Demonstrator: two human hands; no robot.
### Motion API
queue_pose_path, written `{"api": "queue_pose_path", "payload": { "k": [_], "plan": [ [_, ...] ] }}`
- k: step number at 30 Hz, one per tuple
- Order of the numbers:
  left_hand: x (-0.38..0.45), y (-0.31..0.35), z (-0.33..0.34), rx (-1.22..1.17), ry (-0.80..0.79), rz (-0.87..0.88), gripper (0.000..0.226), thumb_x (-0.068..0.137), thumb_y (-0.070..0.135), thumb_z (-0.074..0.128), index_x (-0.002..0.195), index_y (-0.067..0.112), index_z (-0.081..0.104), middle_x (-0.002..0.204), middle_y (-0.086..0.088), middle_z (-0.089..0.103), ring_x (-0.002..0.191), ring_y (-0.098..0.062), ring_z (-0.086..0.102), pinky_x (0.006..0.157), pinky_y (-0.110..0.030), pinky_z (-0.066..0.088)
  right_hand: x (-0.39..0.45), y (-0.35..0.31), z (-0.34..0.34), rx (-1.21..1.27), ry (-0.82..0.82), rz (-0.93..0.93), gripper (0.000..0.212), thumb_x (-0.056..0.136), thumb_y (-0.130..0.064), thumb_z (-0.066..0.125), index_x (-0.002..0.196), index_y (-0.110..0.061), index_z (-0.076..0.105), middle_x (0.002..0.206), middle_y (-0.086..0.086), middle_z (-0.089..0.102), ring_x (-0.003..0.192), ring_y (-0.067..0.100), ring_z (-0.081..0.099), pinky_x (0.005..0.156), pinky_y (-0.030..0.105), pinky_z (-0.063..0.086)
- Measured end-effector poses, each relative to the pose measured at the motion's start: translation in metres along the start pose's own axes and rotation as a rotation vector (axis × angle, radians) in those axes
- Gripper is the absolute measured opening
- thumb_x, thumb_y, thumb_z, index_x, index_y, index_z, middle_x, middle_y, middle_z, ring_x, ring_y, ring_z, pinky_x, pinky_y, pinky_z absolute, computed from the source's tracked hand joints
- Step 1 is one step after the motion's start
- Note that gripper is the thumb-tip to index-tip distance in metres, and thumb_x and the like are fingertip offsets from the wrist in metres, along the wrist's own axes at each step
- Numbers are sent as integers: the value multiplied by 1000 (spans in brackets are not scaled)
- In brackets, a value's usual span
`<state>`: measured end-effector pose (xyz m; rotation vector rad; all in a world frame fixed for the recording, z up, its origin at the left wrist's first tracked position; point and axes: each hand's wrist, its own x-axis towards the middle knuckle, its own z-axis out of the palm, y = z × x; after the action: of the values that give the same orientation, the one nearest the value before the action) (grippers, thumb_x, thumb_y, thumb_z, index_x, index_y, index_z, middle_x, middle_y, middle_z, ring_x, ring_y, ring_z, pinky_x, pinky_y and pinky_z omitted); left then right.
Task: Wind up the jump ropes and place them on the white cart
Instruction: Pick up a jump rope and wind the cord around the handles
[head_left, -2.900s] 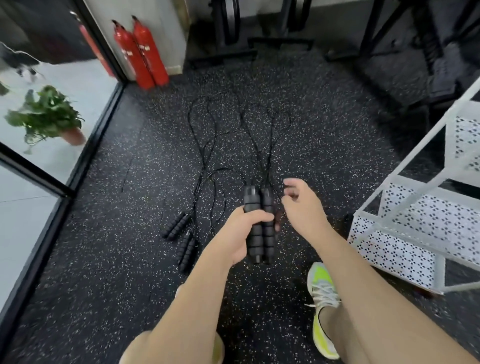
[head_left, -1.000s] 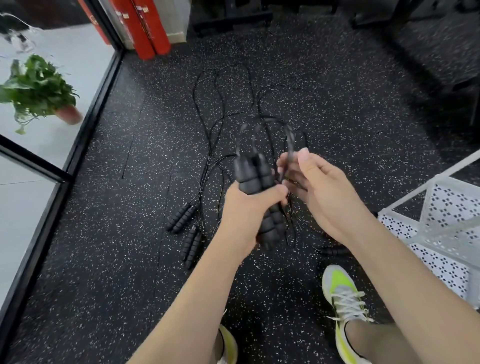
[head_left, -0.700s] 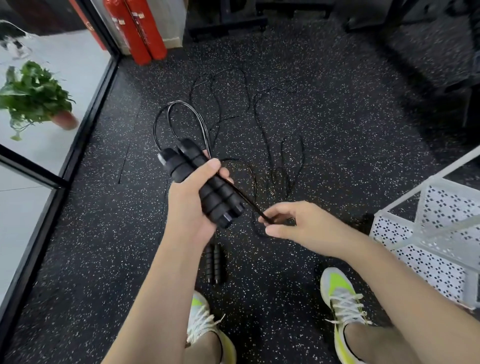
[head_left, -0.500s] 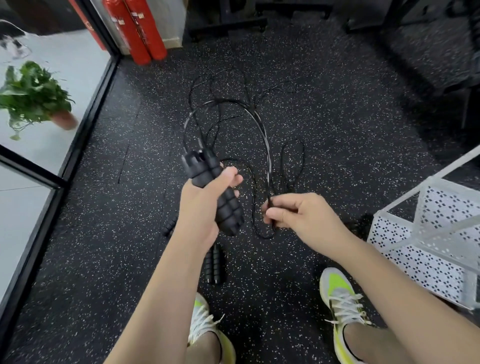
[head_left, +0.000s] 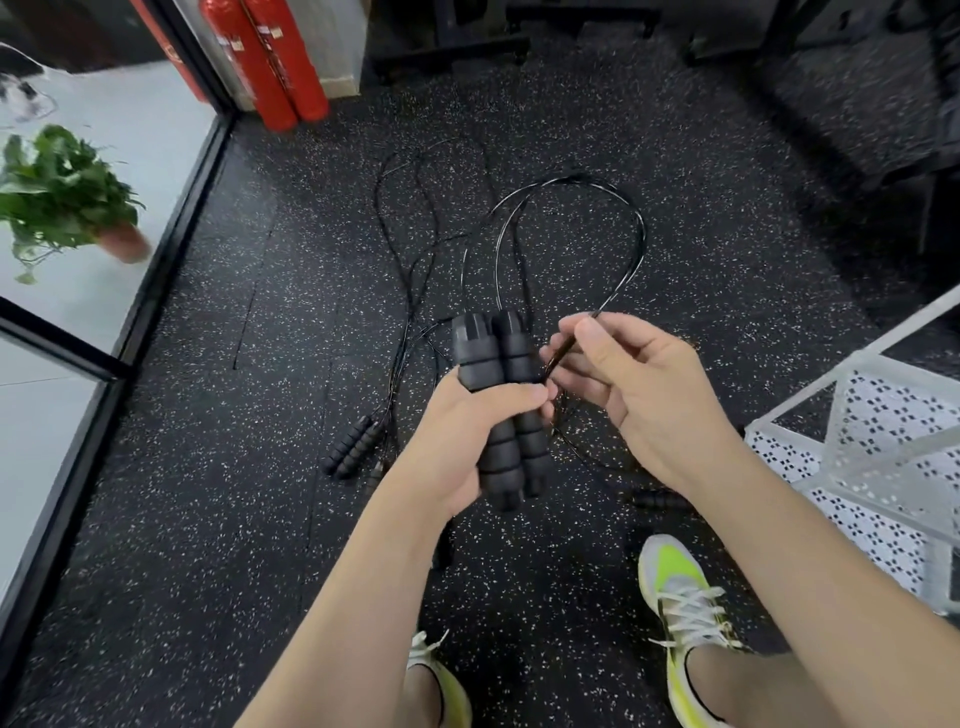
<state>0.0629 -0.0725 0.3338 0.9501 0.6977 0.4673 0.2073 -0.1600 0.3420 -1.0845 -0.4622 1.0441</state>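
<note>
Black foam handles gripped side by side, upright, in left hand; pairing gave firm core for winding. Right hand pinched black cord just beside handles, thumb on top, cord arching in loop above both hands: likely feed for next wrap. Further cord trailed on speckled rubber floor. Second rope's handles lay on floor left of hands, unwound. White cart stood at right, near, within reach for deposit. Winding judged early.
</note>
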Motion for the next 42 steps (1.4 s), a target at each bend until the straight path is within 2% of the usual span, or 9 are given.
{"api": "queue_pose_path", "payload": {
  "k": [5, 9, 14, 17, 23, 31, 33, 36, 42],
  "plan": [
    [1, 16, 0, -299, -31, 80, 36, 83, 0, 63, 118, 1, 55, 91, -12, 67, 79, -22, 67, 83, -41, 60, -1, 8, -9, -590, -255, 180, 43, 94, 9, 52, 114, -24, 71, 107, -12, 75, 103, 3, 67, 103, 33, 49],
    [4, 22, -6, -374, -4, 108, 40, 83, 1, 61, 121, 4, 52, 94, -11, 67, 83, -24, 67, 84, -42, 59, -8, 18, -7, -956, -311, 204, 21, 99, -13, 63, 101, -33, 70, 98, -20, 75, 97, -8, 66, 93, 25, 49],
    [4, 13, -13, -140, 92, 64, 33, 83, -8, 64, 113, 5, 59, 113, -20, 74, 105, -35, 73, 88, -48, 61, -8, 13, -3, -668, -143, 75, 21, 99, -6, 60, 103, -21, 74, 93, -3, 79, 94, 16, 75, 87, 36, 60],
    [3, 5, -12, 91, 141, -22, 34, 74, 0, 73, 106, 7, 68, 97, -8, 76, 88, -27, 71, 75, -37, 60, -3, 2, -1, -370, -56, 50, 20, 98, 0, 58, 105, -14, 71, 93, 3, 79, 92, 20, 76, 78, 29, 62],
    [-5, -8, -2, 95, -87, -137, 30, 80, -2, 62, 107, 6, 69, 101, -18, 74, 92, -36, 72, 80, -39, 60, 7, 1, -6, -184, 56, -24, 16, 97, -5, 63, 110, -11, 70, 96, 8, 77, 95, 25, 75, 80, 34, 61],
    [-1, 11, 5, -382, -72, -19, 30, 81, 0, 61, 110, 8, 58, 90, -10, 66, 75, -22, 63, 78, -45, 59, 4, 17, -9, -360, -197, 331, 68, 80, -79, 45, 103, -23, 78, 90, -6, 73, 86, 14, 67, 90, 38, 55],
    [1, 17, 1, -475, -34, 34, 32, 82, 2, 60, 113, 8, 54, 91, -8, 66, 77, -21, 64, 81, -44, 59, 0, 16, -11, -515, -366, 343, 56, 89, -71, 53, 105, -23, 77, 101, -7, 76, 98, 12, 70, 97, 35, 49],
    [2, 23, -5, -522, 13, 105, 34, 86, 1, 57, 119, 7, 50, 101, -13, 68, 88, -26, 69, 91, -47, 58, -5, 7, -12, -615, -410, 198, 18, 102, -23, 60, 107, -12, 74, 99, 1, 78, 95, 10, 71, 90, 24, 51],
    [-3, 24, -6, -273, 121, 34, 25, 96, -4, 47, 113, 7, 61, 118, -22, 73, 111, -38, 72, 101, -58, 53, -6, 7, -8, -495, -259, 117, 19, 101, 0, 55, 101, -3, 74, 83, 10, 74, 80, 21, 70, 83, 37, 61]
  ]
}}
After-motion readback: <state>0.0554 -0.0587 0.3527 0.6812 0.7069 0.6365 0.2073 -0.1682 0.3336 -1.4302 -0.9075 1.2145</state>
